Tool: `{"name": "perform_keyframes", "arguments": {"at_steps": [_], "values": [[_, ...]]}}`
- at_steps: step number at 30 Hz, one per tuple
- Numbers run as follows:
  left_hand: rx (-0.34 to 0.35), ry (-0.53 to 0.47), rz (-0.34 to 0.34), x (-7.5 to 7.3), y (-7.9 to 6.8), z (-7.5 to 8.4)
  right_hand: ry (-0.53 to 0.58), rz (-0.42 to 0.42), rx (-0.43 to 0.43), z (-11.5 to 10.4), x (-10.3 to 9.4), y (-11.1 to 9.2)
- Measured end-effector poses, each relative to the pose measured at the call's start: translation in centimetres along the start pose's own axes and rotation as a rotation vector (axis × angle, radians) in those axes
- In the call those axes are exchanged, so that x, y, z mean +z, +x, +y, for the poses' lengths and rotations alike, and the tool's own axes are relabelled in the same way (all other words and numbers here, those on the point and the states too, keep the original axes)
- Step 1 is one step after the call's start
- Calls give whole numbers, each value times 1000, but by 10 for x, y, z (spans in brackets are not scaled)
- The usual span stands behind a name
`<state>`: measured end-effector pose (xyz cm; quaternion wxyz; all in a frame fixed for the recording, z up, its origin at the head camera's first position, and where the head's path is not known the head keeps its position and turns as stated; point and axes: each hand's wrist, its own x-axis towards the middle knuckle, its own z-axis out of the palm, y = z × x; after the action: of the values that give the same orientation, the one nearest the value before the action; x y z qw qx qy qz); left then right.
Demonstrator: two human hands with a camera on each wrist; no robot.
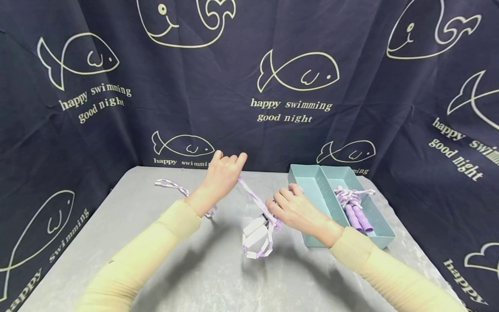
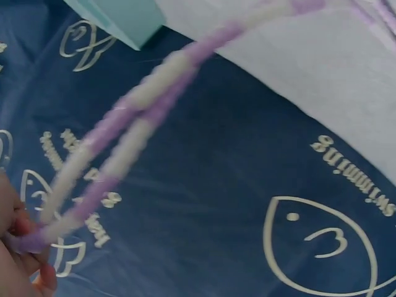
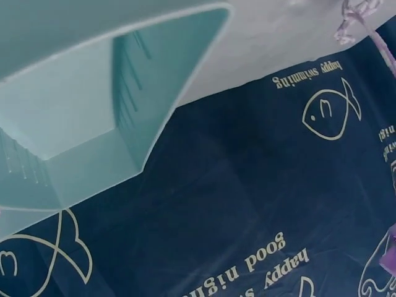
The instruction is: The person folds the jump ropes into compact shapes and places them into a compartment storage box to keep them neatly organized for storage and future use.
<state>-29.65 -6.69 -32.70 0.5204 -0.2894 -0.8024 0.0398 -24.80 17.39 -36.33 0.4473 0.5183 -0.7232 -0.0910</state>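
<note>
My left hand (image 1: 222, 175) is raised above the table and pinches the doubled end of a purple-and-white beaded jump rope (image 1: 251, 193). In the left wrist view, the two strands of the rope (image 2: 139, 111) run taut from the fingers toward the upper right. My right hand (image 1: 294, 208) curls round the rope's other part, lower and close beside the blue-green box. Below its fingers hangs a loop of beads (image 1: 258, 255). Purple shows at the right edge of the right wrist view; the palm side is hidden.
A two-compartment blue-green box (image 1: 308, 240) stands at the right. Its right compartment holds a bundled jump rope (image 1: 351, 199) with purple handles (image 1: 358, 218). Another beaded rope (image 1: 171, 184) lies at the left, partly behind my left forearm. White blocks (image 1: 255, 229) lie behind the hanging loop.
</note>
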Motion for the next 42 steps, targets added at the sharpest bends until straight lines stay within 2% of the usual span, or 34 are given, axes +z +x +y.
{"name": "perform_keyframes", "arguments": {"at_steps": [6, 8, 11, 16, 22, 26, 29, 32, 37, 42], "values": [[-25, 28, -28, 16, -14, -11, 12, 158, -16, 1, -6, 5], [-30, 28, -50, 21, -20, -14, 29, 218, 1, 3, -8, 8], [-22, 37, -85, 26, -28, -15, 56, 265, 47, 6, -11, 12], [13, 57, -124, 28, -36, -8, 50, 256, 190, 11, -17, 19], [49, 63, -139, 27, -44, 9, 102, 304, 320, 15, -22, 26], [44, 61, -149, 23, -47, 23, 123, 282, 415, 18, -25, 30], [21, 49, -172, 21, -49, 30, 131, 280, 455, 20, -27, 31], [-7, 36, -245, 23, -57, 30, 133, 307, 514, 24, -31, 31], [-45, 11, -412, 30, -86, 18, 127, 332, 651, 34, -44, 32], [-11, -1, -526, 29, -108, 15, 82, 288, 767, 49, -57, 32]]}}
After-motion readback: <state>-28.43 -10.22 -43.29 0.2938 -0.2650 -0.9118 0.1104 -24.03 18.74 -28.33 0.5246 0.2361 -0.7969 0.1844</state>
